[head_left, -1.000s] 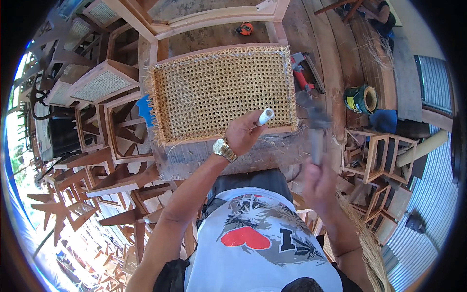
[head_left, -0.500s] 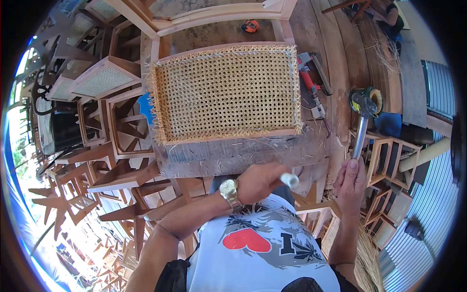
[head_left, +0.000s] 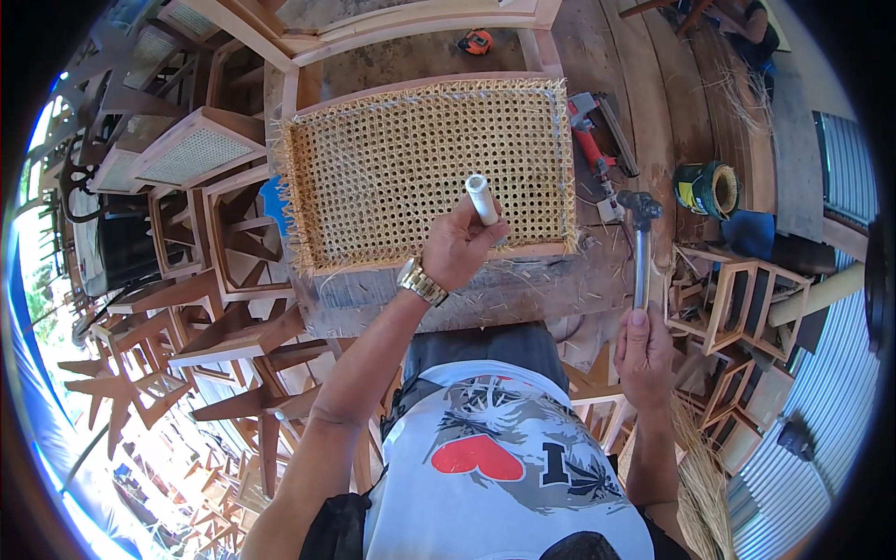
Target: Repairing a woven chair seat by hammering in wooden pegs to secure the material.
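A cane webbing panel (head_left: 392,177) in a wooden frame lies on the workbench, its frayed strand ends sticking out along the edges. Over its lower right part, my left hand (head_left: 457,245) is closed around a short white tube (head_left: 481,198), whose hollow end points up. I cannot tell whether the tube's lower end touches the webbing. Off the bench's right side, my right hand (head_left: 644,350) grips a hammer (head_left: 641,243) by its metal shaft, head up and away from me.
A red pneumatic stapler (head_left: 590,145) lies right of the panel. Beyond the panel are an orange tape measure (head_left: 477,41) and a wooden frame (head_left: 401,37). A bucket (head_left: 707,189) stands at right. Wooden chair frames (head_left: 233,322) crowd the left. Another person (head_left: 751,33) is at far right.
My left hand has moved forward with the white tube, from near my body to over the webbing. My right hand has brought the hammer left, toward the bench.
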Action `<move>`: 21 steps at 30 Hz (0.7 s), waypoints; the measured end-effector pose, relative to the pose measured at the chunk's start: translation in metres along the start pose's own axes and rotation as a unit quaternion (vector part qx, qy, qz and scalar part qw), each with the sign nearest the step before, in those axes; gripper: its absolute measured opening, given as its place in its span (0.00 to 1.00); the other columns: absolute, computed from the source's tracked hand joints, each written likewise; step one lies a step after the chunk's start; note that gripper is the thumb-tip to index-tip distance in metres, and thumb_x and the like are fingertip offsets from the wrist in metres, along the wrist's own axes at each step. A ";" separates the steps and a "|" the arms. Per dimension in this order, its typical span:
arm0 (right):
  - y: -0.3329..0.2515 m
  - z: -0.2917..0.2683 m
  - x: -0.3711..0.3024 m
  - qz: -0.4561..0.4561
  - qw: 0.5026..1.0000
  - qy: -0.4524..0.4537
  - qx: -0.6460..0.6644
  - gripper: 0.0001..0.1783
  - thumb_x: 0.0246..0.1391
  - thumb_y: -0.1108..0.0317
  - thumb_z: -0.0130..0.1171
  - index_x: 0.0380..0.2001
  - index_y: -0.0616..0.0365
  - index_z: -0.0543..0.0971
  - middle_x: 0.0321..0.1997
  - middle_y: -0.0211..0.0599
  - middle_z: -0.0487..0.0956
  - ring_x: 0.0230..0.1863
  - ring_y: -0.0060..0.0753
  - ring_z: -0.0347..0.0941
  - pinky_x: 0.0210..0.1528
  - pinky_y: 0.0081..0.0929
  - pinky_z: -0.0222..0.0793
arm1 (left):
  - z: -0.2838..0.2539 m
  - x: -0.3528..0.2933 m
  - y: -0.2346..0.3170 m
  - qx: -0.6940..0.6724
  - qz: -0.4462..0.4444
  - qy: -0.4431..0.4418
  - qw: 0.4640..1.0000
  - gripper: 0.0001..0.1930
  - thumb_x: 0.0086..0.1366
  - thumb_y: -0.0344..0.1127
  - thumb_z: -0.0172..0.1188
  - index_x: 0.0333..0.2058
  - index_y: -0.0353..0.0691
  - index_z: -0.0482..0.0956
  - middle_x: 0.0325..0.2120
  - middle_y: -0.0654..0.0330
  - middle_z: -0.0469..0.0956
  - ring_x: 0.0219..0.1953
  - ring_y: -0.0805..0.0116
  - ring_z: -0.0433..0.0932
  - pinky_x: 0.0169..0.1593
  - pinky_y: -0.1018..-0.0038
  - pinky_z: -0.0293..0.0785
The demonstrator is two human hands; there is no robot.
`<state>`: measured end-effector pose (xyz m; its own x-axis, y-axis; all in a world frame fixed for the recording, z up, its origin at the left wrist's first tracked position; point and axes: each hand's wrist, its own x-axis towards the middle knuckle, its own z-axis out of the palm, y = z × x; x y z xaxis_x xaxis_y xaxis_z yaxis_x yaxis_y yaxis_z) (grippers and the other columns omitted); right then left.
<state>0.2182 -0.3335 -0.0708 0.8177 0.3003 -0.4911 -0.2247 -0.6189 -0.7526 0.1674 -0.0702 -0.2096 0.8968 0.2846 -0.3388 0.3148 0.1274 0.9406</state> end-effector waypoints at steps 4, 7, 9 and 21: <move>0.000 -0.002 0.000 -0.001 1.000 -0.008 0.002 0.19 0.70 0.54 0.39 0.29 0.55 0.67 0.14 0.20 0.61 0.13 0.10 0.55 0.16 0.12 0.52 | 0.002 -0.002 0.005 0.019 -0.024 -0.009 0.999 0.12 0.63 0.29 0.63 0.44 0.36 0.74 0.31 0.64 0.80 0.34 0.80 0.78 0.38 0.78 0.76; -0.001 -0.003 0.003 0.007 1.000 -0.013 0.007 0.19 0.70 0.54 0.39 0.29 0.55 0.67 0.14 0.20 0.60 0.13 0.10 0.54 0.16 0.12 0.52 | 0.003 0.000 0.000 0.040 -0.003 -0.018 0.999 0.12 0.63 0.29 0.63 0.44 0.36 0.74 0.32 0.63 0.81 0.35 0.78 0.80 0.40 0.77 0.77; -0.001 -0.003 0.003 -0.003 1.000 -0.016 0.001 0.19 0.70 0.55 0.39 0.29 0.55 0.67 0.14 0.20 0.60 0.14 0.10 0.54 0.16 0.12 0.51 | 0.003 -0.002 0.000 0.003 0.012 -0.017 1.000 0.13 0.63 0.30 0.63 0.44 0.35 0.74 0.32 0.62 0.81 0.37 0.77 0.80 0.41 0.76 0.78; 0.001 -0.004 0.007 -0.015 0.999 -0.030 -0.030 0.18 0.70 0.55 0.40 0.31 0.56 0.69 0.15 0.19 0.61 0.14 0.09 0.53 0.16 0.12 0.51 | 0.004 0.000 -0.004 0.044 0.021 -0.025 0.999 0.10 0.63 0.28 0.62 0.42 0.36 0.73 0.30 0.63 0.80 0.35 0.77 0.81 0.40 0.76 0.77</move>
<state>0.2260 -0.3348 -0.0737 0.7894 0.3611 -0.4964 -0.1682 -0.6505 -0.7406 0.1679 -0.0744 -0.2132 0.9237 0.2392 -0.2992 0.3004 0.0324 0.9533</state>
